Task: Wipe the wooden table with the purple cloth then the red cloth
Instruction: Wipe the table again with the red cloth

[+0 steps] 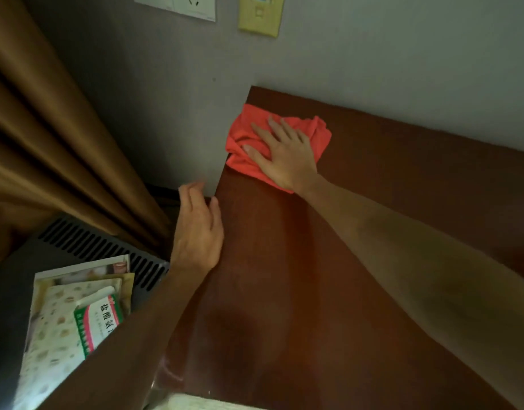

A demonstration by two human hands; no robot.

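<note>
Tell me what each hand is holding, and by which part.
Neither grips anything. The right hand presses flat on the middle of the red cloth; the left hand rests on the table edge.

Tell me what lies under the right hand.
The right hand presses flat on the red cloth, bunched at the far left corner of the table. The wood beneath the cloth is covered.
</note>
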